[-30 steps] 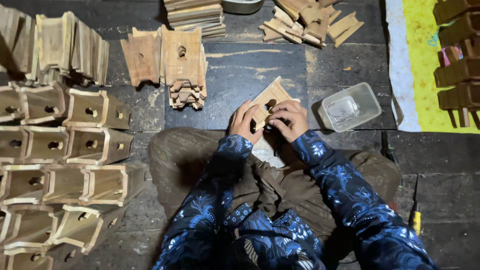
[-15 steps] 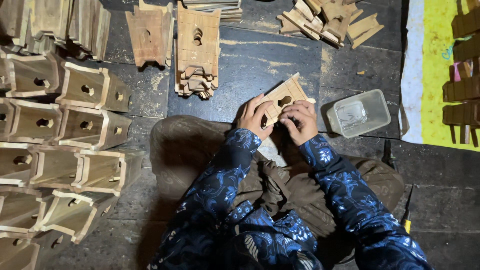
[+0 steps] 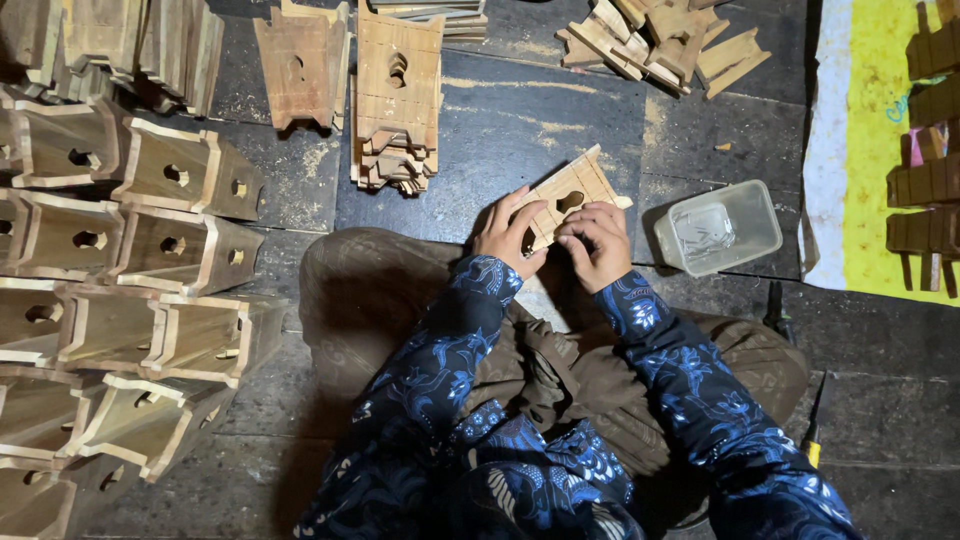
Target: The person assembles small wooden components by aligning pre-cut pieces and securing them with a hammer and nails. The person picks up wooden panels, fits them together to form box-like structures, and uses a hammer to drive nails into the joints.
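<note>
— Head view, and we're looking straight down at a person seated on dark floorboards, both blue patterned sleeves reaching forward. What have we got in the hands?

— We've got a slatted wooden panel with a keyhole-shaped cut-out, tilted on the boards just ahead of the knees. The left hand is clasped on its lower left edge, fingers spread along the wood.

— And the right hand?

— Curled over the panel's lower right corner, fingertips pinched against it; we can't tell if anything small sits between them.

— Just beside that hand we see a clear plastic tub, with what look like small metal pieces inside.

— Right, and further up, a stack of matching panels lies well apart from the hands, with a heap of wood offcuts at the top.

— Down our left side, rows of assembled wooden boxes with round holes.

— And a yellow mat on the far right.
</note>
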